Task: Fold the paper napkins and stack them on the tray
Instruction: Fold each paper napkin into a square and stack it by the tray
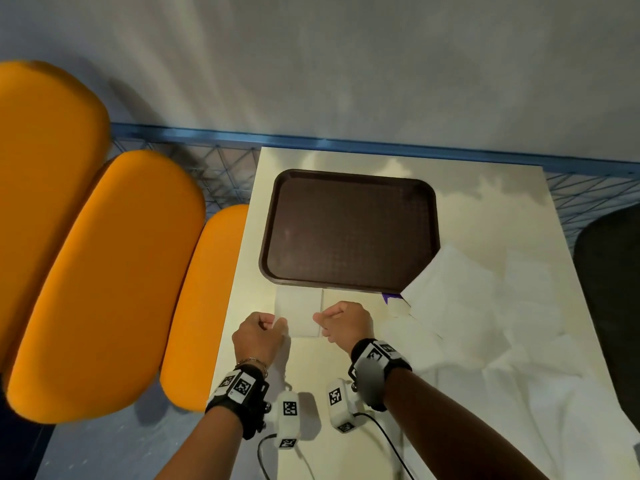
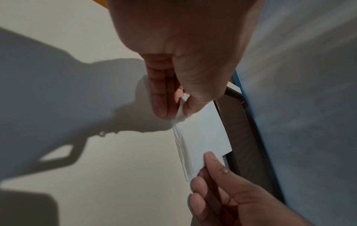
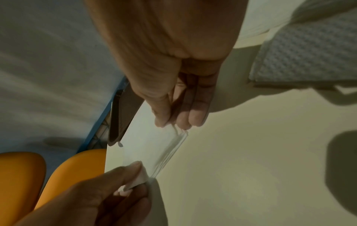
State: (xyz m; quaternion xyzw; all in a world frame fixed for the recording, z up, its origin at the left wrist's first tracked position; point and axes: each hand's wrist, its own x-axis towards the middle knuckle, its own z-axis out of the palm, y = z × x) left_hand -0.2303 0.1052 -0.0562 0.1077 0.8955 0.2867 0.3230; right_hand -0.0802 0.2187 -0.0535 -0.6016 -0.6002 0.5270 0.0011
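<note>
Pinching opposite near corners, left hand (image 1: 258,336) and right hand (image 1: 344,322) hold a white folded napkin (image 1: 299,311)

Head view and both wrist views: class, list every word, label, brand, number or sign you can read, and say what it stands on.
No readable words, brands or numbers in any view.
Wrist straps and camera pods: black-and-white square marker patterns only, no letters or digits.
Tray, napkin pinched by the left hand and right hand, table: plain, no print visible.
</note>
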